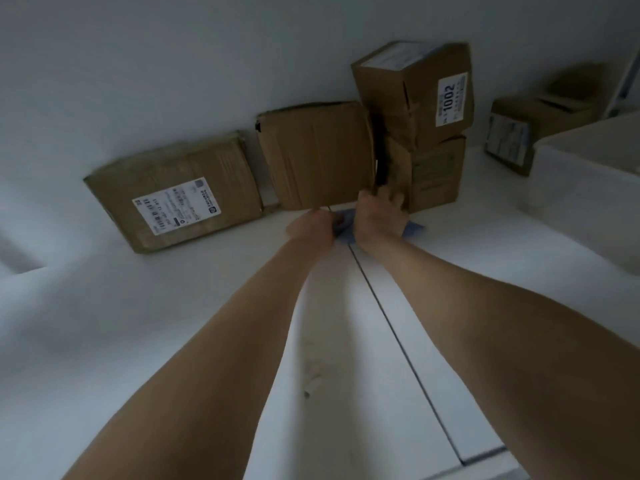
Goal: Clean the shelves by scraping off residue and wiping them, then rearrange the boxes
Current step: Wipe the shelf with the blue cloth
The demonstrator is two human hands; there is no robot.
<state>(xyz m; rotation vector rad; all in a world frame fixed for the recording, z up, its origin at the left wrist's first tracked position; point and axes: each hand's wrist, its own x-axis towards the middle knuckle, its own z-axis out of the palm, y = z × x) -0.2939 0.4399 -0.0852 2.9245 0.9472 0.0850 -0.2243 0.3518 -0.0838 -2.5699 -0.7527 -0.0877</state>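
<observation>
Forearms: two, bare, reaching up across the white shelf (207, 306) toward the 1002 box (429, 95).
Seam: one dark line in the shelf, running from the near edge toward the spot below the 1002 box.
Left hand (311, 227): below and left of the 1002 box; fingers curled together onto the left end of the blue cloth (414, 230).
Right hand (379, 218): straight below the 1002 box, palm down on the cloth; fingers stretched forward, slightly apart, tips at the bottom corner of the boxes.
Cloth position: one, flat on the shelf below the 1002 box, mostly hidden under both hands.
Cloth axis: long axis left to right, parallel to the row of boxes; the free corner points right, past the right wrist.
Lower box (436, 174): one, directly under the 1002 box.
Plain box (315, 154): one, just left of the 1002 box, tilted.
Dark strip (380, 157): between the plain box and the stack; I cannot tell what it is.
Flat labelled box (173, 195): one, well left of the 1002 box.
Far box (512, 136): one, right of the 1002 box; a blurred brown shape lies behind it.
Box count: five clear.
White bin (588, 168): one, right of the 1002 box.
</observation>
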